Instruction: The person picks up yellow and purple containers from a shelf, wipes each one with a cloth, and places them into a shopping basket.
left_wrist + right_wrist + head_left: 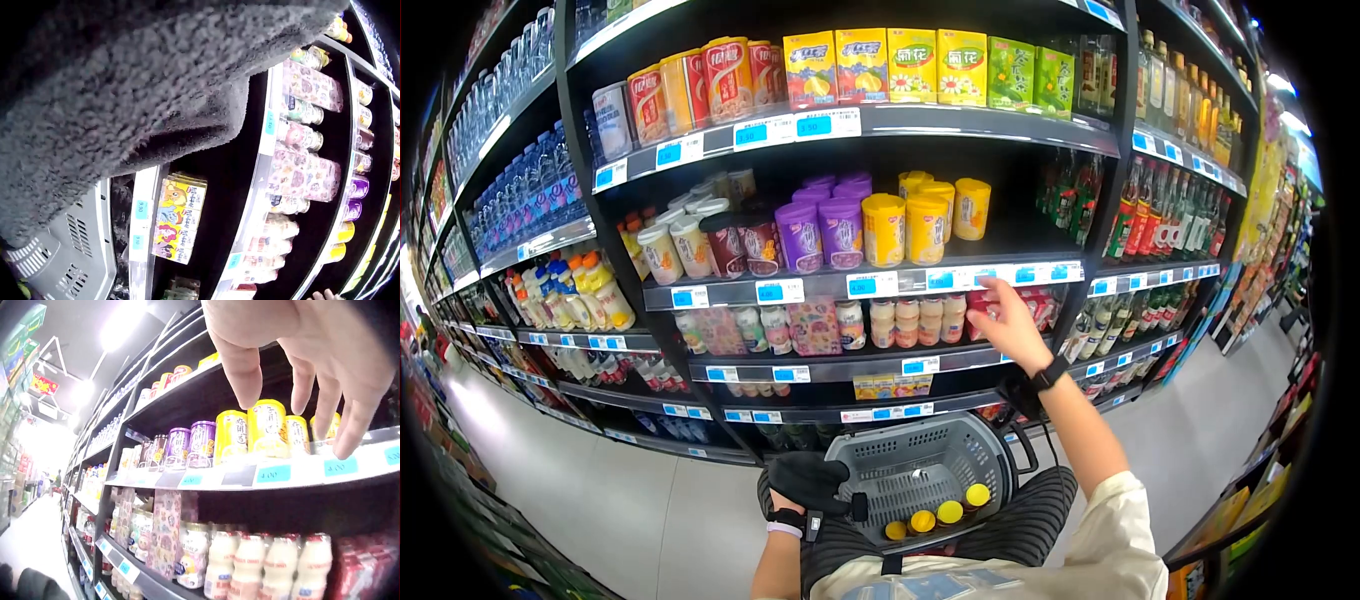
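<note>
My right hand [1007,325] is stretched out in front of the shelf edge, holding nothing, its fingers spread and slightly bent. In the right wrist view its fingertips overlap the front row of yellow cans [267,428]. More of these cans [926,228] stand beside purple cans [840,232] on the middle shelf. My left hand [805,482], in a dark fuzzy glove, is at the left rim of a grey shopping basket [855,445]. The glove hides its fingers, so I cannot tell whether they grip the rim. Several yellow-lidded cans [949,512] stand along the basket's near side.
Price tags line the middle shelf edge [780,291]. Yellow drink cartons [912,66] stand on the shelf above, milky bottles [906,322] on the shelf below. Glass bottles [1160,215] fill the right bay. Tiled floor [610,480] runs along the shelving on the left.
</note>
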`<action>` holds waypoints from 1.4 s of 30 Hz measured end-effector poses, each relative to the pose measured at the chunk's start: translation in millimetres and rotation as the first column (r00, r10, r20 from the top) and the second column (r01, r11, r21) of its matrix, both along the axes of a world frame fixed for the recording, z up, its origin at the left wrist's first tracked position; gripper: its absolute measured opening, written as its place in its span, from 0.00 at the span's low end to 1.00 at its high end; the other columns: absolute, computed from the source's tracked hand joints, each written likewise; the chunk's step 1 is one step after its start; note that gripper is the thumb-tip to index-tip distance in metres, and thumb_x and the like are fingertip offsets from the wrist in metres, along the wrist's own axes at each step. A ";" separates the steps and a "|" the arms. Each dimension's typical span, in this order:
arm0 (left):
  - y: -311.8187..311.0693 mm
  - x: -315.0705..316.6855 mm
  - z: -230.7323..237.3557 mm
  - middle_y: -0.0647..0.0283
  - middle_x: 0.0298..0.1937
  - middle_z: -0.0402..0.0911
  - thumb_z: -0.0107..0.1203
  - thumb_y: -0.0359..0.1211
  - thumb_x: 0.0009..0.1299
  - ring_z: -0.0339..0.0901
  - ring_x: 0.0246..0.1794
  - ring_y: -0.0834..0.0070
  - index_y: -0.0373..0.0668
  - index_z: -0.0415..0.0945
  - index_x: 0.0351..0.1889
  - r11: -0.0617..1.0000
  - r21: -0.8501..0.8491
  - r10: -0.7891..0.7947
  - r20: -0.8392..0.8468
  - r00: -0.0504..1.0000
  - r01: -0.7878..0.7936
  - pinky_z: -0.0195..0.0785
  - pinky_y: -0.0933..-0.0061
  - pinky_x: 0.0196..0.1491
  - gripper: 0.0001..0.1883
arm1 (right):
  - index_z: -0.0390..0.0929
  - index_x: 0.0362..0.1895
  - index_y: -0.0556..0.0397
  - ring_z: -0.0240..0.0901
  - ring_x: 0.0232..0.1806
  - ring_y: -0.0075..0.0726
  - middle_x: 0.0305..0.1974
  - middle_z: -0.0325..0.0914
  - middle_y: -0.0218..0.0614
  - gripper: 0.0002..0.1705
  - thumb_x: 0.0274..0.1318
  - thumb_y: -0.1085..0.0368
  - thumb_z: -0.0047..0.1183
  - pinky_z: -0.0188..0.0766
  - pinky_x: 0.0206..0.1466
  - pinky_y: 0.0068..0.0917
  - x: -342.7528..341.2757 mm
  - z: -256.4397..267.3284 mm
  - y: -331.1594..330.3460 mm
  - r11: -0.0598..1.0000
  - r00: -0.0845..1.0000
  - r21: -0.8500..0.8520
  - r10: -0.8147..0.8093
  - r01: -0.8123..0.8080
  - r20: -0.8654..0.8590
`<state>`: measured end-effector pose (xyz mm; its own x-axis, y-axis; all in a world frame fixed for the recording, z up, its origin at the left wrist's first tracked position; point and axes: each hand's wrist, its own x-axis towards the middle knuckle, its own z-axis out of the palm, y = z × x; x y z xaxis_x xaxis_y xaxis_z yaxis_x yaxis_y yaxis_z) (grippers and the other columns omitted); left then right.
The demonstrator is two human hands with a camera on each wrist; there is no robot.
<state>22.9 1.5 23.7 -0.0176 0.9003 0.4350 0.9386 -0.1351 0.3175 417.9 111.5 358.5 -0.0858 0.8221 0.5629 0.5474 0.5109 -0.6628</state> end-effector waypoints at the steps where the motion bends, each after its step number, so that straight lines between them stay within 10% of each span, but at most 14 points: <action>1: -4.6 4.2 27.5 0.61 0.59 0.74 0.39 0.44 0.75 0.68 0.61 0.66 0.45 0.68 0.58 0.949 -0.314 -0.012 0.005 1.000 0.013 0.56 0.66 0.67 0.20 | 0.66 0.58 0.62 0.68 0.60 0.50 0.56 0.71 0.52 0.34 0.48 0.62 0.61 0.64 0.62 0.37 -6.4 10.6 14.2 0.999 0.997 0.025 0.042 -0.041 -0.058; 4: -1.1 -3.6 16.2 0.61 0.60 0.73 0.40 0.43 0.75 0.67 0.62 0.66 0.45 0.68 0.58 0.958 -0.279 -0.017 0.153 0.988 0.060 0.56 0.67 0.67 0.19 | 0.62 0.60 0.64 0.68 0.59 0.51 0.55 0.71 0.57 0.40 0.46 0.59 0.65 0.66 0.60 0.37 -30.9 39.0 57.8 0.988 0.995 0.152 -0.027 0.041 -0.094; 5: 4.2 -10.4 -23.2 0.60 0.58 0.74 0.43 0.41 0.74 0.68 0.61 0.66 0.44 0.69 0.56 0.978 -0.064 -0.095 0.717 0.690 0.201 0.58 0.67 0.65 0.18 | 0.61 0.60 0.66 0.68 0.59 0.52 0.54 0.71 0.58 0.42 0.44 0.58 0.66 0.66 0.60 0.37 -37.1 44.2 75.0 0.986 0.994 0.153 -0.052 0.066 -0.093; 6: -4.1 1.4 2.9 0.60 0.52 0.78 0.48 0.42 0.70 0.72 0.56 0.66 0.45 0.74 0.50 0.994 0.002 -0.083 0.680 0.728 0.112 0.62 0.66 0.61 0.16 | 0.61 0.59 0.67 0.69 0.59 0.53 0.54 0.71 0.59 0.44 0.43 0.57 0.68 0.66 0.60 0.37 -43.4 44.7 93.4 0.985 0.993 0.151 -0.075 0.088 -0.092; 8: -18.1 14.0 89.3 0.56 0.51 0.79 0.49 0.42 0.69 0.73 0.54 0.61 0.42 0.74 0.52 0.991 -0.131 -0.048 -0.059 0.997 0.040 0.64 0.63 0.60 0.19 | 0.60 0.57 0.66 0.73 0.54 0.54 0.51 0.73 0.59 0.46 0.38 0.57 0.71 0.68 0.57 0.37 -61.4 52.5 101.1 0.988 0.987 0.132 -0.056 0.076 -0.150; 12: -11.1 5.5 73.0 0.61 0.42 0.82 0.56 0.47 0.60 0.78 0.46 0.64 0.51 0.80 0.44 0.996 0.038 -0.093 0.304 0.948 0.086 0.68 0.63 0.52 0.18 | 0.64 0.55 0.63 0.75 0.50 0.55 0.47 0.76 0.54 0.42 0.36 0.59 0.71 0.71 0.54 0.38 -69.9 36.9 127.5 0.948 0.965 0.231 -0.174 0.217 -0.196; 14: -15.3 12.1 118.0 0.68 0.30 0.81 0.60 0.51 0.49 0.79 0.36 0.68 0.64 0.83 0.33 0.970 -0.145 -0.225 -0.217 0.950 0.197 0.70 0.64 0.40 0.14 | 0.67 0.53 0.61 0.77 0.42 0.46 0.42 0.76 0.47 0.33 0.43 0.65 0.66 0.74 0.48 0.33 -73.3 32.8 122.0 0.768 0.930 0.527 -0.319 0.365 -0.180; 16: -20.4 14.7 137.2 0.72 0.24 0.78 0.61 0.52 0.44 0.79 0.32 0.71 0.73 0.82 0.27 0.970 -0.054 -0.241 -0.156 0.958 0.236 0.70 0.63 0.33 0.11 | 0.68 0.55 0.59 0.76 0.37 0.34 0.38 0.75 0.41 0.27 0.48 0.74 0.58 0.74 0.41 0.26 -71.0 44.8 110.2 0.828 0.886 0.467 -0.072 0.309 -0.458; 19: -16.0 23.0 130.6 0.69 0.24 0.77 0.59 0.47 0.45 0.78 0.33 0.68 0.64 0.83 0.28 0.904 -0.168 -0.424 -0.256 0.869 0.392 0.71 0.65 0.35 0.12 | 0.65 0.59 0.58 0.74 0.42 0.39 0.43 0.72 0.45 0.32 0.47 0.75 0.58 0.73 0.46 0.27 -66.0 63.0 82.7 0.827 0.987 0.539 -0.118 0.161 -0.113; 22: 0.7 12.5 -10.6 0.64 0.30 0.79 0.63 0.39 0.43 0.78 0.35 0.63 0.53 0.82 0.32 0.888 0.186 -0.440 0.077 0.895 0.421 0.72 0.65 0.40 0.15 | 0.60 0.62 0.61 0.68 0.54 0.50 0.53 0.67 0.52 0.40 0.44 0.69 0.64 0.65 0.60 0.37 -74.6 54.4 83.0 0.724 0.946 0.653 -0.321 0.222 0.034; 24: -8.1 44.2 107.8 0.61 0.32 0.80 0.65 0.33 0.44 0.77 0.36 0.59 0.47 0.82 0.32 0.711 0.073 -0.474 0.784 0.400 0.699 0.71 0.65 0.41 0.15 | 0.53 0.65 0.65 0.60 0.61 0.61 0.59 0.62 0.58 0.49 0.41 0.64 0.68 0.58 0.65 0.40 -71.5 37.6 106.6 0.794 0.963 0.556 -0.266 0.245 -0.045; 28: -14.3 65.8 71.3 0.54 0.43 0.78 0.64 0.32 0.49 0.74 0.46 0.56 0.40 0.80 0.43 0.726 0.204 -0.620 0.606 0.498 0.657 0.67 0.65 0.50 0.20 | 0.67 0.52 0.64 0.74 0.48 0.58 0.46 0.75 0.56 0.40 0.38 0.55 0.71 0.70 0.51 0.42 -68.4 27.3 127.6 0.925 0.945 0.195 -0.325 0.325 -0.033; 33: -38.8 99.4 -20.9 0.54 0.56 0.74 0.62 0.40 0.60 0.68 0.59 0.55 0.41 0.76 0.54 0.817 0.012 -0.337 0.820 0.462 0.576 0.59 0.63 0.62 0.25 | 0.64 0.58 0.59 0.66 0.58 0.40 0.55 0.67 0.44 0.39 0.42 0.65 0.71 0.64 0.61 0.36 -61.4 8.2 146.4 0.831 0.945 0.507 -0.067 0.230 -0.319; 42: -65.3 123.4 74.8 0.56 0.55 0.76 0.60 0.39 0.62 0.71 0.57 0.60 0.40 0.76 0.53 0.766 0.103 -0.448 0.794 0.412 0.635 0.63 0.64 0.60 0.22 | 0.54 0.67 0.49 0.70 0.52 0.40 0.56 0.66 0.41 0.54 0.33 0.69 0.71 0.69 0.60 0.36 -52.0 -88.8 -19.6 0.967 0.822 0.232 0.218 -0.109 -0.527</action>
